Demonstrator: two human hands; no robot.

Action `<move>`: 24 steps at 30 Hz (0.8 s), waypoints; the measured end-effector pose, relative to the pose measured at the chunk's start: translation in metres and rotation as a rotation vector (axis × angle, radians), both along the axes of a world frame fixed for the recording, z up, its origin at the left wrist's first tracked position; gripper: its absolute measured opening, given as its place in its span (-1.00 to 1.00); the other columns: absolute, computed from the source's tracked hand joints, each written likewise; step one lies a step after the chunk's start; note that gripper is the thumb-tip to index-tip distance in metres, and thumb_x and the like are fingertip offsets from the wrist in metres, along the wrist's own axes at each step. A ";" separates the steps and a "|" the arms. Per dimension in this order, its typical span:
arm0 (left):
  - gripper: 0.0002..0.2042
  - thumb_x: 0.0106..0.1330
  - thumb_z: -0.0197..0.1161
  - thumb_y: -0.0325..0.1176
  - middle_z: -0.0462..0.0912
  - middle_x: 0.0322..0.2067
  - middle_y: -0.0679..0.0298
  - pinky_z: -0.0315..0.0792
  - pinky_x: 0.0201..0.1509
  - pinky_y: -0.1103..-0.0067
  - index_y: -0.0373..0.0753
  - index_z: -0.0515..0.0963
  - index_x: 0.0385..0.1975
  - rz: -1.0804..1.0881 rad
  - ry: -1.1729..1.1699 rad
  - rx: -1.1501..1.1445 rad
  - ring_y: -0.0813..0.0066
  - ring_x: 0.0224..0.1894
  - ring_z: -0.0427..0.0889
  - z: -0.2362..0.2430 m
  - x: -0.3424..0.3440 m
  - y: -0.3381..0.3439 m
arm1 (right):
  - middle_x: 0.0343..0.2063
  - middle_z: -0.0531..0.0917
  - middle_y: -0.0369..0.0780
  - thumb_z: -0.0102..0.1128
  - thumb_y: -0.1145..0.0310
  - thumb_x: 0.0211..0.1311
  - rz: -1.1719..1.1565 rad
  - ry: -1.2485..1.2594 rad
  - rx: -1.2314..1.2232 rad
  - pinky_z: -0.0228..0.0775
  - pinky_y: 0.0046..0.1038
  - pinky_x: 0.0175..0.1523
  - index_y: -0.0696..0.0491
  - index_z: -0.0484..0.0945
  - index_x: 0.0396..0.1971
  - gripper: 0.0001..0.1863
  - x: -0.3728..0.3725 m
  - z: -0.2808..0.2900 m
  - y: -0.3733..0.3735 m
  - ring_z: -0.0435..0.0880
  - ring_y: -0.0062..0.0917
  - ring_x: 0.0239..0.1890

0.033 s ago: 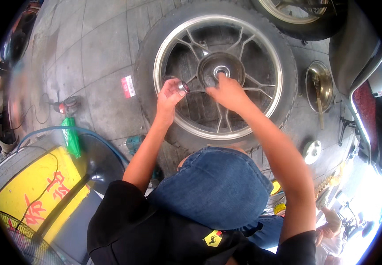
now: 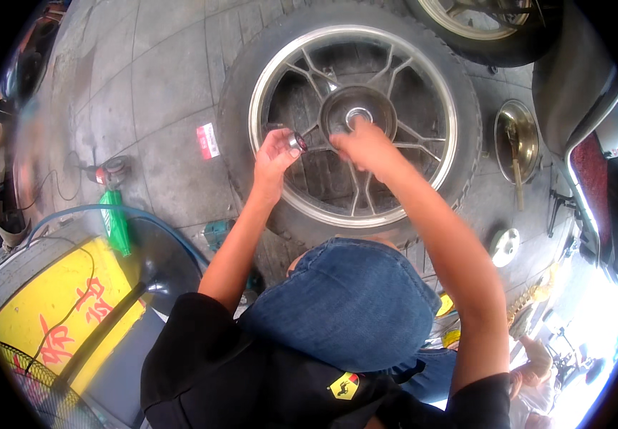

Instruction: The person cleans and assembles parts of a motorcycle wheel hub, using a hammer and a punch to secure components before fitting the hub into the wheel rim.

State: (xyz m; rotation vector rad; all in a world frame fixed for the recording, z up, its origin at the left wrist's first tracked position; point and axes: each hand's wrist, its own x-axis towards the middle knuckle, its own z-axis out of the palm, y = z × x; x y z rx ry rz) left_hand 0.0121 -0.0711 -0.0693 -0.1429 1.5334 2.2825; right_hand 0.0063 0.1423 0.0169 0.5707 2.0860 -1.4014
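My left hand [image 2: 275, 151] has its fingers closed round a small silver ring-shaped part [image 2: 294, 141], dark red inside, over the left side of a wheel's rim [image 2: 255, 107]. This spoked wheel with a black tyre [image 2: 234, 86] lies flat before me. My right hand [image 2: 360, 149] is at the dark central hub [image 2: 337, 107], its fingertips by or over the silver ring [image 2: 358, 111] in the bore. Those fingers are blurred, and whether they hold anything is hidden.
Another wheel [image 2: 477, 50], metal bowl [image 2: 503, 129], white disc [image 2: 505, 247] and motorbike [image 2: 595, 186] stand or lie rightward. Leftward are a red-white card [image 2: 207, 141], grinder [image 2: 112, 169], green bottle [image 2: 115, 225], drill [image 2: 217, 232], hose and yellow panel [image 2: 45, 286]. A person [image 2: 534, 361] is lower right.
My right hand and its fingers have shifted slightly at the hub. My left hand with the silver part looks unchanged.
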 end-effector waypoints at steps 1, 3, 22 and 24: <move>-0.58 0.16 0.20 -0.52 0.55 -0.15 0.15 0.46 0.14 0.29 -0.36 0.37 0.05 -0.004 -0.003 0.019 0.33 -0.09 0.57 0.000 -0.001 0.002 | -0.61 0.57 -0.22 0.20 0.26 0.20 -0.156 -0.100 -0.298 0.19 -0.52 -0.70 0.18 0.42 -0.24 -0.69 -0.013 -0.007 0.009 0.47 -0.58 -0.69; -0.58 0.16 0.20 -0.52 0.55 -0.16 0.15 0.46 0.13 0.28 -0.35 0.36 0.06 -0.005 -0.014 0.051 0.34 -0.09 0.57 0.000 -0.003 0.003 | -0.52 0.54 -0.22 0.03 0.25 0.35 -0.625 -0.214 -0.823 0.20 -0.56 -0.60 0.18 0.39 -0.21 -0.74 -0.030 -0.013 0.023 0.34 -0.62 -0.65; -0.64 0.21 0.18 -0.48 0.54 -0.17 0.18 0.49 0.11 0.30 -0.32 0.39 0.02 -0.051 -0.073 0.122 0.34 -0.11 0.58 0.002 -0.005 0.001 | -0.25 0.70 -0.13 0.13 0.25 0.18 0.786 0.327 0.674 0.50 -0.19 -0.13 -0.16 0.48 0.10 -0.56 0.004 0.002 0.055 0.69 -0.26 -0.15; -0.66 0.22 0.19 -0.49 0.54 -0.17 0.19 0.49 0.11 0.29 -0.31 0.39 0.01 -0.059 -0.043 0.131 0.35 -0.11 0.58 0.002 -0.007 0.003 | -0.34 0.71 -0.20 0.09 0.30 0.21 1.032 0.268 0.929 0.51 -0.28 -0.18 -0.21 0.55 0.04 -0.63 -0.017 0.021 0.063 0.70 -0.35 -0.16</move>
